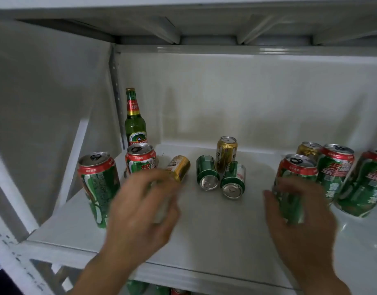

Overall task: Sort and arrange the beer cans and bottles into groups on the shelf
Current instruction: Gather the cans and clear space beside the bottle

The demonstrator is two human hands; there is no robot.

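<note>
The shelf (204, 226) holds everything, and the bottle (135, 120) at its back left corner is the landmark. Right of the bottle, 2 green cans (220, 177) lie on their sides by an upright gold can (225, 153); a careless reach could roll them forward off the edge. The right hand (298, 213), far right of the bottle, curls around an upright green can (294, 184). The left hand (140, 201), blurred, reaches toward a tipped gold can (179, 167) just right of the bottle; its grip cannot be told. Whether the cans are full is not visible.
</note>
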